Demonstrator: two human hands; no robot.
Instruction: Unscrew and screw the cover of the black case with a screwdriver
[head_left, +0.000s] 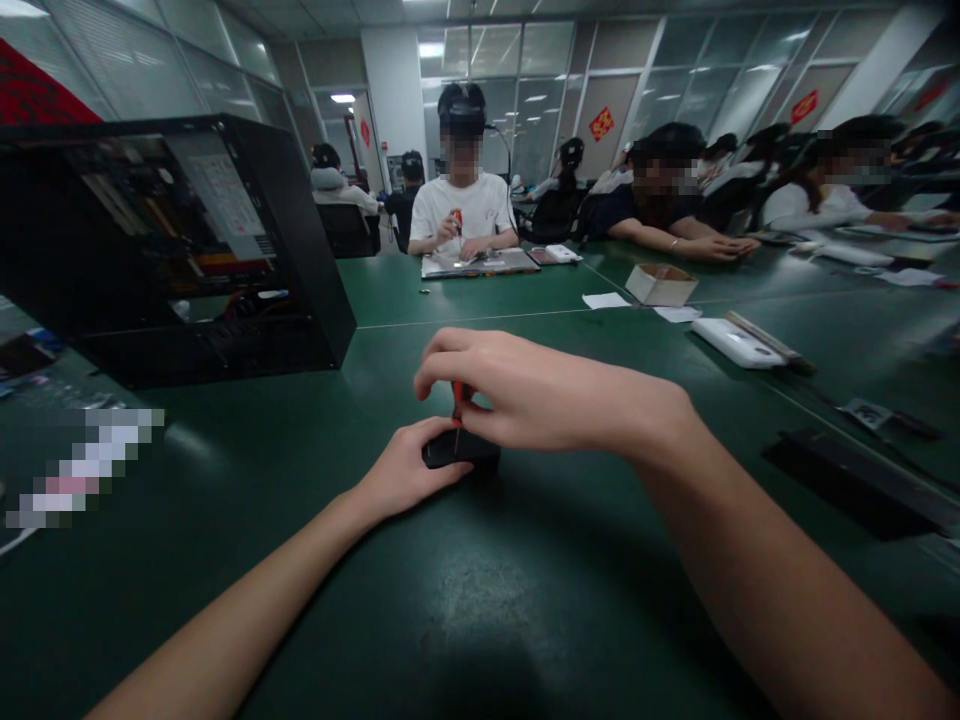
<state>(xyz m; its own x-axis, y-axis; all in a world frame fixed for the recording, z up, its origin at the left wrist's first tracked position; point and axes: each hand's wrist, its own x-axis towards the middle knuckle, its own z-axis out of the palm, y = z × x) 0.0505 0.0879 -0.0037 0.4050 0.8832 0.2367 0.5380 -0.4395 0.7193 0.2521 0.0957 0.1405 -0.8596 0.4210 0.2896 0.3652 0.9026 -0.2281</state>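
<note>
Head view, as I am watching remotely: left hand (pixel 409 475) is gripping a small black device (pixel 461 450) lying on the green table (pixel 480 600), mid-front. Right hand (pixel 525 390) is pinching an orange-handled screwdriver (pixel 459 398) upright, tip on the device. Black computer case (pixel 172 240) is standing far left.

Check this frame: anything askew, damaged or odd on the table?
Nothing looks spilled or broken. One oddity: the computer case at left stands with its side panel off, insides exposed. The left hand steadies a small black part; the right hand holds a red screwdriver upright on it.
</note>
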